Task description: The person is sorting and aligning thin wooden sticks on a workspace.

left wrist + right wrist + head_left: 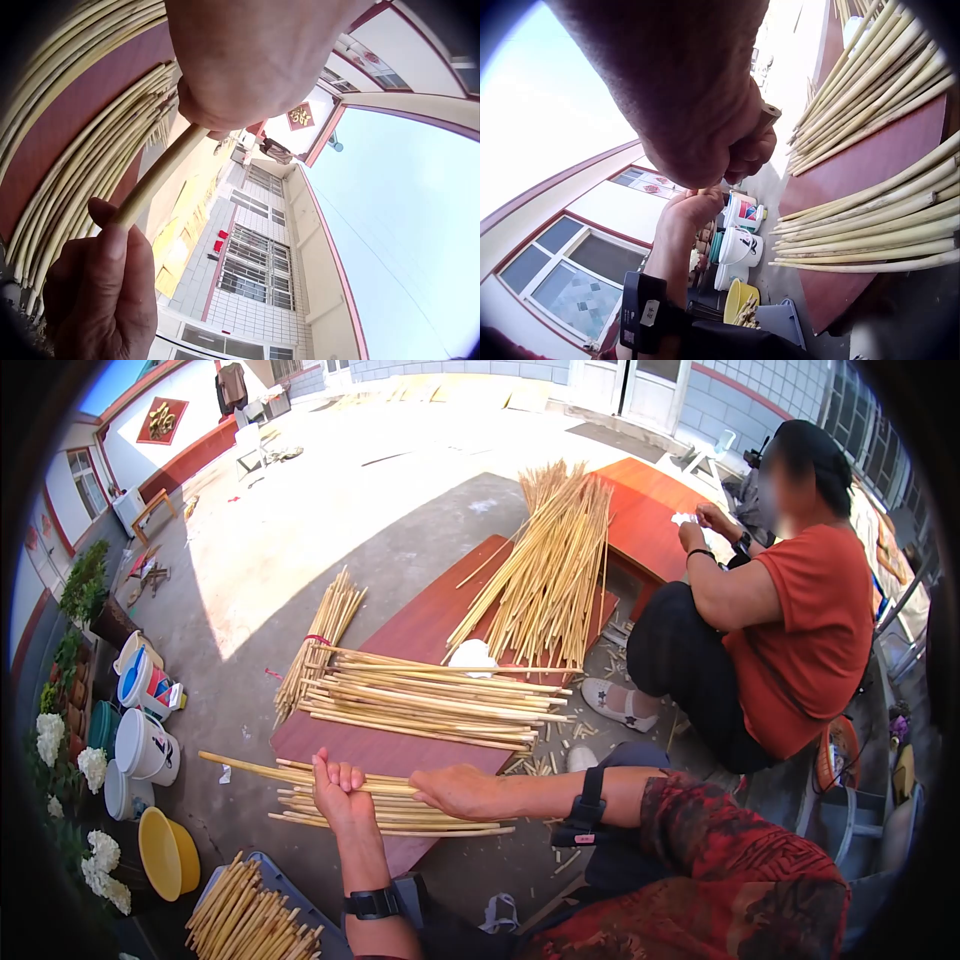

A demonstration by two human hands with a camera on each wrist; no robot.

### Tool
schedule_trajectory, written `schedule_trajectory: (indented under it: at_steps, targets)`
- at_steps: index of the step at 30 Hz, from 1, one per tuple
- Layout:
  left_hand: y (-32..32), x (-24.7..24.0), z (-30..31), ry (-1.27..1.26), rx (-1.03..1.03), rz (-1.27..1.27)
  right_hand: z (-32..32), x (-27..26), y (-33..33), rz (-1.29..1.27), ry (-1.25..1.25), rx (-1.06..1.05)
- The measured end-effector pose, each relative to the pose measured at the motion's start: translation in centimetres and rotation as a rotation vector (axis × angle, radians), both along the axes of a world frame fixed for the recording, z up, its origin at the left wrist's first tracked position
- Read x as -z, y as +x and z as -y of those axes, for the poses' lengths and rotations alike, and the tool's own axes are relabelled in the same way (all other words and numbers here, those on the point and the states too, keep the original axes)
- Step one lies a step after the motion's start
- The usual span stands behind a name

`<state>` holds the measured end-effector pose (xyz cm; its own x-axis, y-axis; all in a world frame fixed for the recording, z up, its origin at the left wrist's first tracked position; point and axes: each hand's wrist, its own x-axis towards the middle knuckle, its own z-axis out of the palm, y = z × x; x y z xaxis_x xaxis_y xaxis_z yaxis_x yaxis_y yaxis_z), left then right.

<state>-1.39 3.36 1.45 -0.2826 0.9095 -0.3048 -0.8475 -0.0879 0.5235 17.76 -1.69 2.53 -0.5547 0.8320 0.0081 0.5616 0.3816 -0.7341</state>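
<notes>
One pale stick (pixel 161 176) runs between the two hands. In the head view the left hand (pixel 343 790) has its fingers curled round it, and the stick's far part sticks out to the left. The right hand (pixel 458 792) grips the same stick a short way to the right; in the left wrist view this hand (pixel 105 292) has its thumb along the stick. The right wrist view shows a cut end (pixel 771 112) protruding from the near right hand (pixel 705 120). Below both hands, a small row of loose sticks (pixel 440 826) lies on the red-brown board (pixel 400 638).
Beyond are a larger row of sticks (pixel 430 695), a tied bundle (pixel 330 630) and a tall pile (pixel 550 570). A person in an orange shirt (pixel 800 620) sits at the right. Buckets (pixel 147 745), a yellow basin (pixel 168 853) and a tray of short sticks (pixel 250 915) stand left.
</notes>
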Motion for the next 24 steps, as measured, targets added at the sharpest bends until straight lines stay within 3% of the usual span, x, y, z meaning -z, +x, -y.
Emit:
schedule_trajectory:
  at_steps: [2, 9, 17, 24]
  targets:
    - [-2.2, -0.1, -0.3, 0.011, -0.042, -0.012, 0.1, 0.1, 1.6, 0.004, 0.05, -0.11]
    - [-6.6, -0.8, 0.4, 0.029, -0.191, 0.025, -0.1, -0.9, 7.3, 0.018, -0.057, -0.139]
    - [-3.8, -0.9, 0.3, 0.122, -0.175, 0.047, 0.7, -1.6, 6.9, -0.058, -0.102, -0.078]
    - [1.5, 0.2, -0.4, 0.07, -0.02, 0.017, 0.9, -0.5, 3.0, -0.253, -0.367, -0.015]
